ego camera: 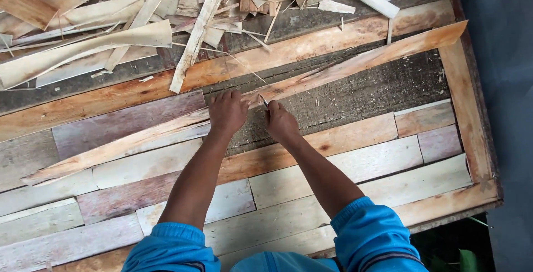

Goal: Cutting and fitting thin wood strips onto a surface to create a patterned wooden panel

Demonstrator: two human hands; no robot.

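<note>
Veneer strip (355, 61), long, thin and pale orange, lies slantwise across the surface (333, 177), a panel of flat boards laid side by side inside a wooden frame. The left hand (227, 111) is curled and presses down on the strip near its middle. Just beside it, the right hand (280, 122) is closed around a small blade (262, 102) whose tip meets the strip. Loose wood offcuts (139, 16) are heaped along the far edge.
</note>
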